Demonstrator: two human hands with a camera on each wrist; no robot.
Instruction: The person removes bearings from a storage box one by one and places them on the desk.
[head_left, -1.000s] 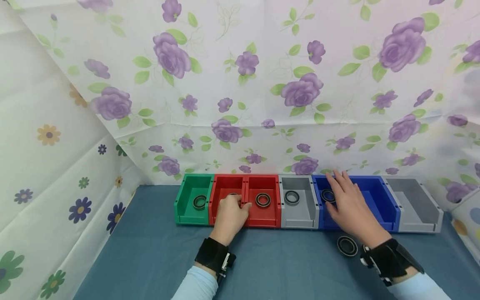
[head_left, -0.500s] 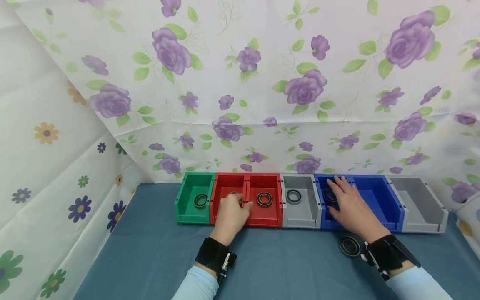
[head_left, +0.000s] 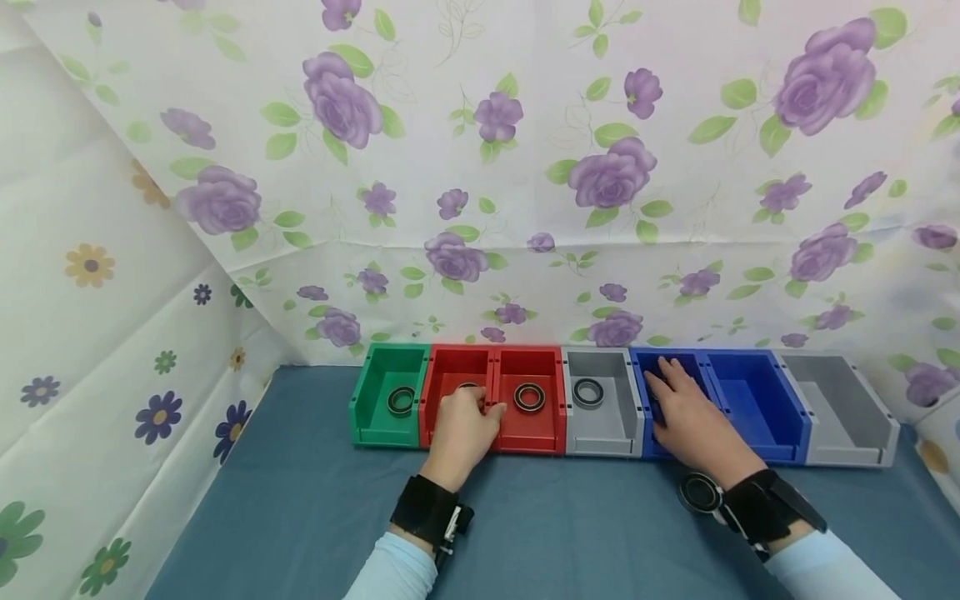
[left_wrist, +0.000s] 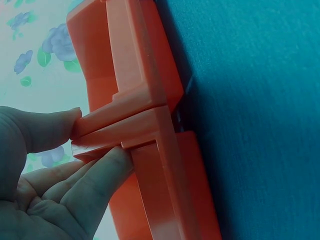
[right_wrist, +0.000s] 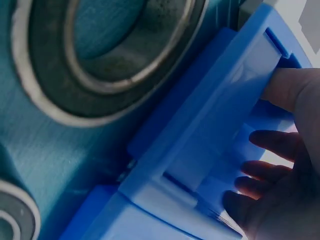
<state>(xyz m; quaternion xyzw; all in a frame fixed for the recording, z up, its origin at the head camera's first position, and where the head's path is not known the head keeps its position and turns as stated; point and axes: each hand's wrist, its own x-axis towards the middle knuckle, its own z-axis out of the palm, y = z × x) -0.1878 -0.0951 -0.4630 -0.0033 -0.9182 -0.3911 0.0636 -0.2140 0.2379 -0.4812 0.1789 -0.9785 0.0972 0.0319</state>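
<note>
My left hand [head_left: 463, 429] pinches the adjoining side walls of two red bins [left_wrist: 120, 117], thumb on one side and fingers on the other. A ball bearing [head_left: 529, 397] lies in the right red bin; another in the left one is mostly hidden behind that hand. My right hand [head_left: 693, 417] reaches into the left blue bin [right_wrist: 200, 145]. Its fingers are spread and slightly bent, with thumb and fingers apart in the right wrist view. The hand covers nearly all of the bearing inside. On the cloth, a large bearing [head_left: 700, 492] lies near my right wrist.
The bins form one row against a flowered curtain [head_left: 480, 167]. Bearings also lie in the green bin [head_left: 382, 433] and left grey bin [head_left: 615, 429]. The right grey bin [head_left: 855, 417] ends the row. Another bearing [right_wrist: 17, 215] lies on the blue cloth [head_left: 562, 533].
My right hand has moved slightly left and down into the left blue bin, covering the bearing that showed there before. My left hand stays at the red bins. The head view has shifted slightly.
</note>
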